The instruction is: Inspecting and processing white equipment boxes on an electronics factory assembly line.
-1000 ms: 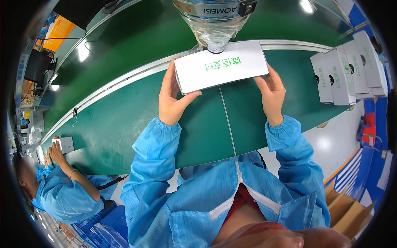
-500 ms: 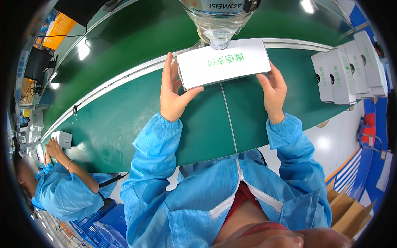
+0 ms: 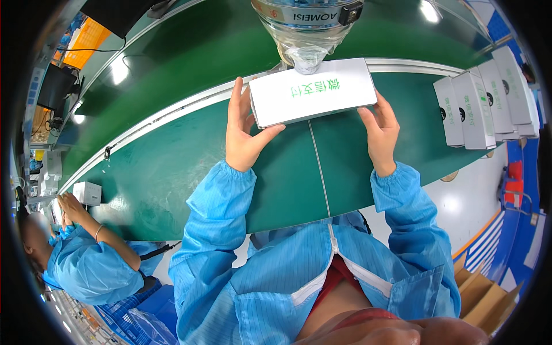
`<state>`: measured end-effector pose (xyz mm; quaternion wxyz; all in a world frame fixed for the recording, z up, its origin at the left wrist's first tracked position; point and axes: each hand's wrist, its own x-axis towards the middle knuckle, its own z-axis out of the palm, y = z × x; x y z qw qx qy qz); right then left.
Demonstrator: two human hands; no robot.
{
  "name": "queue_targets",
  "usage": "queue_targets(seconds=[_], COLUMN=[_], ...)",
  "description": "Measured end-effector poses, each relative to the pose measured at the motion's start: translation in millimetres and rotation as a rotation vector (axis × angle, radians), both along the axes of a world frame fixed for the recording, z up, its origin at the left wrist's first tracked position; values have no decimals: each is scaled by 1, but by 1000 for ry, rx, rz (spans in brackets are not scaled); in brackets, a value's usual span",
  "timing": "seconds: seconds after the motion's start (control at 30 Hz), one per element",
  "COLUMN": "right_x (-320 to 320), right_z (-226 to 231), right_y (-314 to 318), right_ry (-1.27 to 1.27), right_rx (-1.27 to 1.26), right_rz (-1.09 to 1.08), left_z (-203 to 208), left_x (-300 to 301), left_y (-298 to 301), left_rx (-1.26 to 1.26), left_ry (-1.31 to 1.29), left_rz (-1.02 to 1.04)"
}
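A long white cardboard box [image 3: 313,100] with green lettering is held up level between my two hands, over the far side of the green table. My left hand [image 3: 244,126] grips its left end, thumb along the near edge and fingers up the side. At the right end, my right hand [image 3: 381,129] holds it with the thumb at the near corner and the fingers behind. A plastic-wrapped device with a rounded tip [image 3: 307,60] hangs over the box's far edge; whether they touch I cannot tell.
Several similar white boxes [image 3: 477,106] stand in a row at the table's right end. On the left, a co-worker in a blue smock [image 3: 95,267] works beside a small white box [image 3: 87,193]. Open brown cartons [image 3: 483,296] stand at the lower right.
The white box stays in both hands, almost still, and appears slightly lower in the picture. The co-worker's hands have shifted a little at the far left.
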<state>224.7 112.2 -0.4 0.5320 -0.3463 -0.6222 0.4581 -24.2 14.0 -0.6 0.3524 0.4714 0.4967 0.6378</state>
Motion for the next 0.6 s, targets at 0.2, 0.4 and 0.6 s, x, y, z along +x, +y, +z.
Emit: queue_targets(seconds=[0.2, 0.4, 0.6], right_x=[-1, 0, 1], right_z=[1, -1, -3], right_y=[0, 1, 2], right_ry=[-8, 0, 1], right_rx=[0, 7, 7], right_rz=[9, 9, 19], left_z=[1, 4, 0], left_x=[0, 4, 0], left_y=[0, 0, -1], left_rx=[-3, -3, -10], left_ry=[-8, -3, 13], left_rz=[1, 27, 18])
